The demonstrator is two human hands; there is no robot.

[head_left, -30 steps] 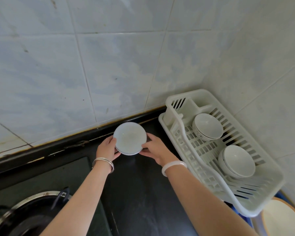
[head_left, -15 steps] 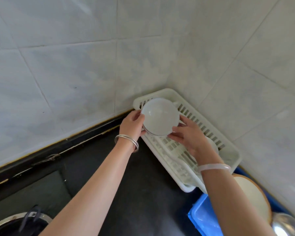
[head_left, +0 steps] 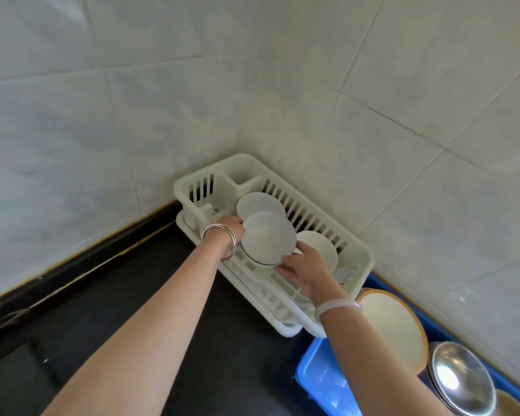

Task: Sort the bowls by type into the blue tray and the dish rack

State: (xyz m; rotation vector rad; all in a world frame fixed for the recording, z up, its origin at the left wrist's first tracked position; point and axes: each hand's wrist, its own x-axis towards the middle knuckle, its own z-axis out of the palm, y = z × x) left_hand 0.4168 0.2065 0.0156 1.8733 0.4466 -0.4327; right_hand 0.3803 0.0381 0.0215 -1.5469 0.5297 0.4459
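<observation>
A white bowl [head_left: 267, 237] is held tilted over the white dish rack [head_left: 359, 259] in the wall corner. My left hand [head_left: 231, 226] grips its left rim and my right hand [head_left: 305, 265] grips its lower right rim. Two more white bowls stand in the rack, one behind the held bowl [head_left: 257, 202] and one to its right [head_left: 318, 247]. At the lower right is the blue tray [head_left: 315, 376], with a cream bowl with a brown rim [head_left: 394, 328] and a steel bowl [head_left: 460, 382] in it.
The rack sits on a black countertop [head_left: 162, 295] against tiled walls [head_left: 162, 100]. A cutlery compartment [head_left: 210, 193] takes the rack's far left end. Another bowl's rim [head_left: 511, 403] shows at the bottom right edge.
Both hands carried the white bowl from the countertop rightward to over the rack, then lowered it between the two bowls there. The view swung right, showing the blue tray.
</observation>
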